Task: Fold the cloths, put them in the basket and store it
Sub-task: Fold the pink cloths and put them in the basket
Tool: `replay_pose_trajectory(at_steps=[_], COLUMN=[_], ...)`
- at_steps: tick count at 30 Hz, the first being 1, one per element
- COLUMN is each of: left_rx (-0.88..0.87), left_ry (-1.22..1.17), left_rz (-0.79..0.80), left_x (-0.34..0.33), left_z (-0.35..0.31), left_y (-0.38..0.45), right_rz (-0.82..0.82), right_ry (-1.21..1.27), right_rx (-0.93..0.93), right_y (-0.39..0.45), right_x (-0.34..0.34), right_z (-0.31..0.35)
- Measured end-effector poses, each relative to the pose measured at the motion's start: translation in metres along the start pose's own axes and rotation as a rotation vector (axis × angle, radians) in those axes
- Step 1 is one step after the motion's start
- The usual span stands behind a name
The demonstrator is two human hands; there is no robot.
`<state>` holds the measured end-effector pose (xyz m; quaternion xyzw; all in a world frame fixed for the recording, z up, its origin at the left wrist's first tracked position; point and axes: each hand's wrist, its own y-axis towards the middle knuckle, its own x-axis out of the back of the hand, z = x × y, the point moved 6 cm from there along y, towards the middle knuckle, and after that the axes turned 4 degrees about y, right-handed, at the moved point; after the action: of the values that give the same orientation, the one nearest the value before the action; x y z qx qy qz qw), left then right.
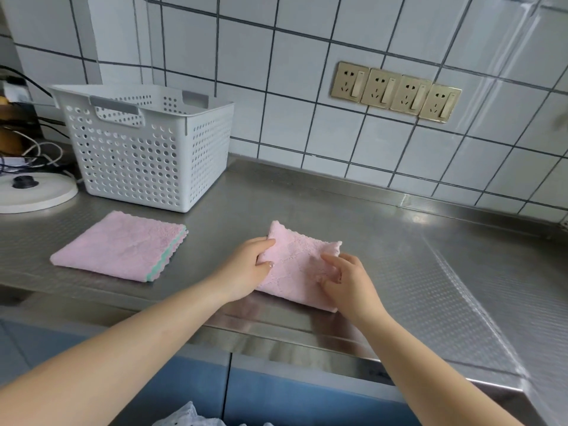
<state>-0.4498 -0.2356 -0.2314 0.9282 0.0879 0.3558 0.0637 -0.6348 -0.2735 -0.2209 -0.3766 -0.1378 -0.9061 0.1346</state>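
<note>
A perforated white basket (147, 149) stands at the steel bench's (399, 256) back-left, a folded pink cloth (120, 245) before it. Both hands pinch a second cloth (295, 265) at the front edge, long axis running front-right: left hand (250, 269), right hand (347, 281).

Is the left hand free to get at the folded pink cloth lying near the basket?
Probably not yet: the left hand grips the other pink cloth. The counter toward the folded cloth looks unobstructed.
</note>
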Motion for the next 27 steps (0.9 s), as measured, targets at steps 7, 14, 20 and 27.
replay_pose_trajectory(at_steps=[7,14,20,27], left_rx=[0.128,0.26,0.352,0.373], left_ry=[-0.088,-0.019,-0.026,0.005], left_rz=[-0.168,-0.225,-0.211,-0.174], left_x=[0.119,0.218,0.231,0.22], left_z=[0.058,0.112,0.152,0.169], left_y=[-0.026,-0.052,-0.061,-0.061], right_rz=[0.119,0.295,0.341,0.337], right_ry=[0.319,0.388,0.324,0.243], right_rx=[0.053,0.106,0.074,0.078], right_y=[0.022,0.043,0.053,0.051], right_x=[-0.063,-0.141,-0.177,-0.189], right_z=[0.088,0.172,0.189,0.18])
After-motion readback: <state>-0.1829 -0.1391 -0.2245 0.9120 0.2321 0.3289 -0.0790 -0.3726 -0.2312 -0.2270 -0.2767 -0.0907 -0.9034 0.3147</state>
